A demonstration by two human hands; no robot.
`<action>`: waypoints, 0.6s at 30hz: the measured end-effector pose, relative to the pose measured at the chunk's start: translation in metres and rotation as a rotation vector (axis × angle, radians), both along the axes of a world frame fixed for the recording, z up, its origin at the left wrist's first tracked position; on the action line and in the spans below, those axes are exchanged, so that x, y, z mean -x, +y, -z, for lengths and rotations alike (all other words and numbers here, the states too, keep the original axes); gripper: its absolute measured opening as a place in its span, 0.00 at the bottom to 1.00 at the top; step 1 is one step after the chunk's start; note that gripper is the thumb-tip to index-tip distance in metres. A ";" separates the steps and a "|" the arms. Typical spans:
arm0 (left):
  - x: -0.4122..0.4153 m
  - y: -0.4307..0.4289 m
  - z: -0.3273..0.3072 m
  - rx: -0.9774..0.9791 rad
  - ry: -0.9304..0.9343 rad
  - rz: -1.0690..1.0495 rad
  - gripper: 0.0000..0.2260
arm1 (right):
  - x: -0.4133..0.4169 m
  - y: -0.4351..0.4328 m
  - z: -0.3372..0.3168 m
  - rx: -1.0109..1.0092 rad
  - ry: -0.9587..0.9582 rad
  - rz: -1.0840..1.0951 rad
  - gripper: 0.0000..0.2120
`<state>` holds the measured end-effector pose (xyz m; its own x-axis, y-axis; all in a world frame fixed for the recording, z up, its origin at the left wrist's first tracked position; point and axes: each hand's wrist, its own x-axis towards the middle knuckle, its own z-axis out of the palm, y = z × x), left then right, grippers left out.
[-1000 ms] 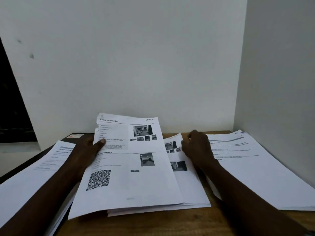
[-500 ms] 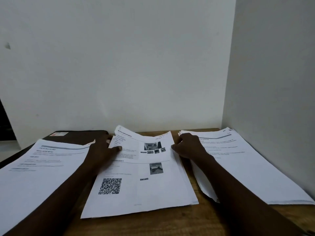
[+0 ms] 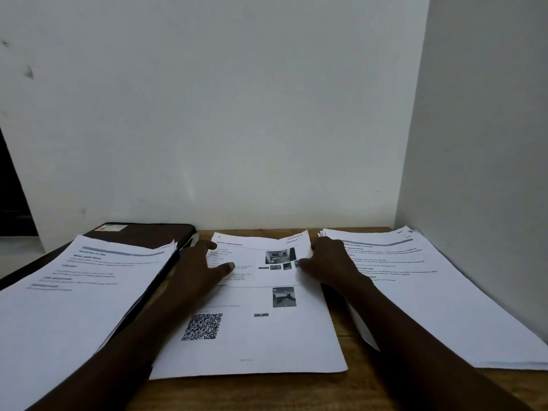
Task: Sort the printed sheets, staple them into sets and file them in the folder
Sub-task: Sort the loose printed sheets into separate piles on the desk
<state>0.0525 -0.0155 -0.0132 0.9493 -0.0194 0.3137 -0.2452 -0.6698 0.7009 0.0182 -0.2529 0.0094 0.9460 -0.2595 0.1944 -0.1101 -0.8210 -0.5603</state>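
Three piles of printed sheets lie on a wooden table (image 3: 341,390). The middle pile (image 3: 267,336) shows a QR code and small photos on its top sheet. My left hand (image 3: 198,268) rests on that pile's upper left part, fingers spread and thumb on the paper. My right hand (image 3: 329,262) rests at the pile's upper right edge, thumb on the top sheet; its fingers are partly hidden. The left pile (image 3: 74,292) lies on a dark folder (image 3: 142,232). The right pile (image 3: 430,286) lies beside the side wall.
A white wall stands just behind the piles and another white wall (image 3: 489,143) closes the right side. A dark opening shows at the far left. A pen-like thing (image 3: 191,241) sticks out at the folder's right edge.
The lifted top sheet came down flat onto the middle pile. Both hands moved to the pile's top corners and squared it. The camera view shifted slightly.
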 end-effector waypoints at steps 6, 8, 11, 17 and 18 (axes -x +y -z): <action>-0.008 -0.002 0.000 0.108 0.003 -0.051 0.22 | 0.002 0.000 -0.004 -0.054 0.038 -0.018 0.14; -0.010 0.002 -0.003 0.214 0.031 -0.037 0.21 | 0.005 0.001 -0.006 -0.236 0.065 -0.072 0.07; -0.003 0.006 -0.006 0.490 0.099 0.047 0.26 | 0.009 0.004 -0.009 -0.721 0.183 -0.160 0.15; 0.003 0.012 -0.012 0.778 0.221 0.117 0.45 | 0.007 0.000 -0.014 -0.862 0.097 -0.203 0.05; 0.005 0.014 -0.016 0.835 0.253 0.170 0.49 | 0.010 -0.004 -0.018 -0.922 0.033 -0.258 0.07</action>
<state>0.0472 -0.0016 0.0029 0.9972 -0.0251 0.0702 -0.0669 0.1155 0.9911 0.0080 -0.2570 0.0277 0.9967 -0.0803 -0.0096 -0.0145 -0.0597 -0.9981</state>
